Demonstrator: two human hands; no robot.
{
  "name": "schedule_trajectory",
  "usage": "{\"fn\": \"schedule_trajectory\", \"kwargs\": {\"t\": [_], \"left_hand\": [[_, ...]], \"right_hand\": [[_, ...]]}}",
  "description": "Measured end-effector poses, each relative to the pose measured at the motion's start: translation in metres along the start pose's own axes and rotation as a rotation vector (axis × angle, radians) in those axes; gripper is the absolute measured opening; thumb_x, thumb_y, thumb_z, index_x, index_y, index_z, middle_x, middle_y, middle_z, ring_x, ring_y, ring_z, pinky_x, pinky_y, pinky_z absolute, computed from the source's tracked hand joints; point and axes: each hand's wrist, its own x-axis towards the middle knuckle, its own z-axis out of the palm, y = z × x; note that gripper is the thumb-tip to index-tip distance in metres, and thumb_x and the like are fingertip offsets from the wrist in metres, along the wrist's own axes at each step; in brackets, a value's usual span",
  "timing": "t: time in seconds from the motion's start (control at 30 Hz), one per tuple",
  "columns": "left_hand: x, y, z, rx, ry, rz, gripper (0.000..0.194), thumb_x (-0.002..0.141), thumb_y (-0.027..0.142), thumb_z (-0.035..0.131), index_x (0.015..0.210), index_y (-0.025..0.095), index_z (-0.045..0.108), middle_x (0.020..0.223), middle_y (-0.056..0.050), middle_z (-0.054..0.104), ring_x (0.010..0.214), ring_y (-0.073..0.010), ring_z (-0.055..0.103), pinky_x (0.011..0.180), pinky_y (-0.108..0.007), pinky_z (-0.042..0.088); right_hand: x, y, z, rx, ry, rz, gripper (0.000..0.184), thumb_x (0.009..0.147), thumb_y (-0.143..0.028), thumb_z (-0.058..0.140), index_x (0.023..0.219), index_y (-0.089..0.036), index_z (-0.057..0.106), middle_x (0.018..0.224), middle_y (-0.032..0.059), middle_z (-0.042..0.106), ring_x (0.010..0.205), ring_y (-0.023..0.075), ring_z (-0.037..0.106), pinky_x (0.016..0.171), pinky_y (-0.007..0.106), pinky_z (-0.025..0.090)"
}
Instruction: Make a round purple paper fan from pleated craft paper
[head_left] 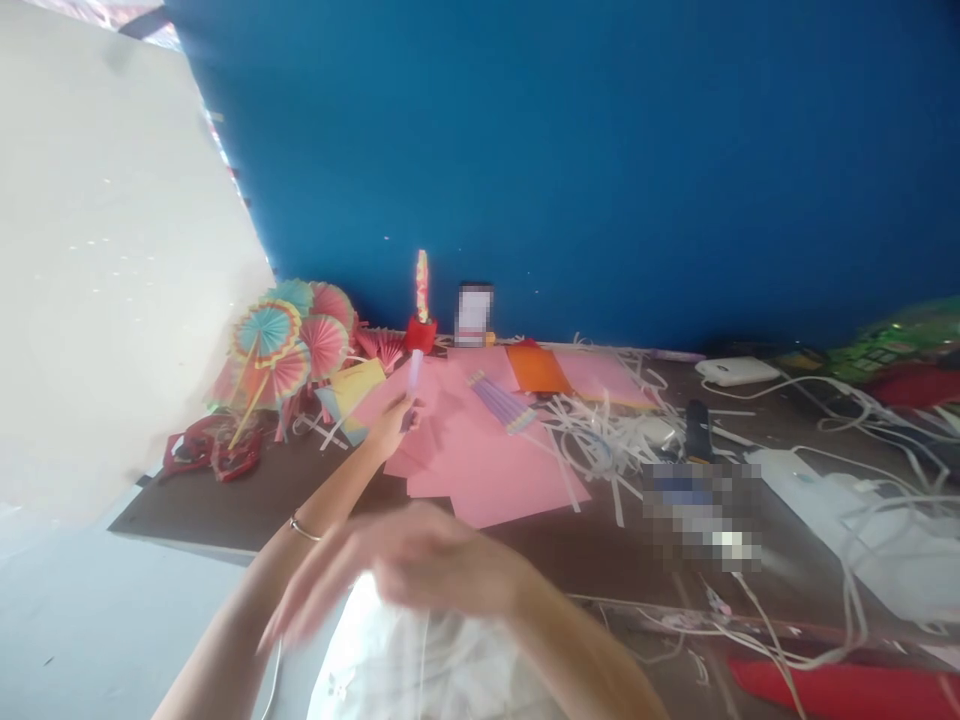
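Observation:
My left hand (401,425) reaches over the pink paper sheets (495,470), its fingers closed round a slim light-purple stick (415,372) that points up and away. The stick's far end comes near a small red object (421,336), from which a pink-and-yellow patterned stick (422,285) rises. Similar purple sticks (501,402) lie side by side on the pink sheets. My right hand (427,560) is in front of my body, nearer to me than the table edge, smeared by motion. Its fingers stretch to the left and nothing shows in them.
Folded paper fans (266,335) stand at the left above a red item (214,445). Yellow paper (358,385) and an orange sheet (538,368) lie on the table (315,500). White paper strips (607,435), white cables (847,560) and a white device (739,371) spread rightward. Behind rises a blue wall (562,150).

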Motion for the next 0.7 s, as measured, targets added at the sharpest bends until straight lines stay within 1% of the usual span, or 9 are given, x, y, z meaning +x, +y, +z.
{"fn": "schedule_trajectory", "kwargs": {"t": [0.03,0.1,0.2,0.27,0.3,0.37,0.57,0.63,0.7], "left_hand": [[0.0,0.0,-0.001,0.037,0.003,0.013,0.023,0.07,0.033,0.065,0.079,0.013,0.059,0.06,0.0,0.056,0.045,-0.0051,0.045,0.042,-0.018,0.031],[0.001,0.001,-0.001,0.141,0.008,0.03,0.022,0.072,0.034,0.061,0.076,0.013,0.059,0.052,0.002,0.05,0.043,-0.005,0.043,0.041,-0.018,0.03],[0.004,0.0,-0.001,0.273,0.018,0.038,0.02,0.071,0.032,0.06,0.075,0.013,0.06,0.05,0.003,0.047,0.043,-0.0061,0.042,0.042,-0.019,0.03],[0.005,-0.001,0.0,0.31,0.017,0.05,0.018,0.07,0.031,0.061,0.074,0.013,0.061,0.053,0.002,0.049,0.046,-0.0068,0.044,0.044,-0.019,0.031],[0.004,-0.002,0.001,0.33,0.008,0.063,0.018,0.07,0.031,0.061,0.074,0.013,0.062,0.054,0.002,0.049,0.048,-0.0072,0.045,0.045,-0.019,0.031],[0.003,-0.004,0.001,0.395,-0.02,0.089,0.02,0.073,0.034,0.058,0.075,0.014,0.062,0.054,0.002,0.049,0.049,-0.0078,0.046,0.046,-0.02,0.032],[0.002,-0.007,-0.002,0.673,-0.075,0.149,0.03,0.083,0.038,0.042,0.084,0.015,0.059,0.058,0.001,0.051,0.048,-0.0095,0.046,0.047,-0.022,0.034],[0.003,-0.008,-0.004,0.761,-0.081,0.187,0.031,0.085,0.037,0.039,0.089,0.015,0.059,0.068,-0.003,0.058,0.057,-0.0127,0.053,0.054,-0.024,0.039],[0.004,-0.009,-0.007,0.831,-0.065,0.236,0.03,0.085,0.035,0.04,0.099,0.015,0.057,0.086,-0.008,0.063,0.076,-0.0184,0.059,0.067,-0.028,0.043]], "right_hand": [[0.001,0.011,-0.011,-0.052,0.068,0.017,0.032,0.094,-0.035,0.034,0.105,-0.021,0.06,0.106,0.0036,0.062,0.098,0.0143,0.057,0.082,0.028,0.047],[-0.006,0.041,-0.041,-0.288,0.308,0.116,0.027,0.091,-0.03,0.04,0.104,-0.019,0.06,0.106,0.0061,0.062,0.098,0.0164,0.057,0.085,0.031,0.045],[-0.034,0.096,-0.092,-0.86,0.752,0.409,0.027,0.086,-0.024,0.044,0.106,-0.016,0.059,0.118,0.0116,0.055,0.115,0.0254,0.044,0.099,0.044,0.03],[-0.057,0.13,-0.119,-1.086,0.933,0.651,0.041,0.079,-0.029,0.051,0.117,-0.012,0.052,0.123,0.0165,0.05,0.119,0.0318,0.038,0.099,0.05,0.025],[-0.067,0.144,-0.128,-1.15,0.958,0.742,0.048,0.076,-0.033,0.055,0.118,-0.01,0.049,0.122,0.0186,0.05,0.118,0.0344,0.037,0.098,0.052,0.024],[-0.081,0.164,-0.137,-1.239,0.939,0.788,0.053,0.074,-0.033,0.054,0.12,-0.009,0.046,0.12,0.0184,0.051,0.118,0.034,0.037,0.098,0.051,0.021],[-0.09,0.184,-0.135,-1.239,1.008,0.746,0.041,0.072,-0.018,0.05,0.113,-0.012,0.052,0.11,0.0149,0.057,0.1,0.0303,0.049,0.089,0.045,0.033],[-0.091,0.187,-0.137,-1.221,1.04,0.708,0.039,0.07,-0.015,0.049,0.109,-0.012,0.055,0.107,0.0143,0.058,0.098,0.0293,0.049,0.088,0.044,0.034],[-0.093,0.19,-0.138,-1.198,1.062,0.666,0.036,0.069,-0.013,0.048,0.104,-0.011,0.057,0.104,0.0144,0.059,0.097,0.0289,0.05,0.088,0.044,0.035]]}}
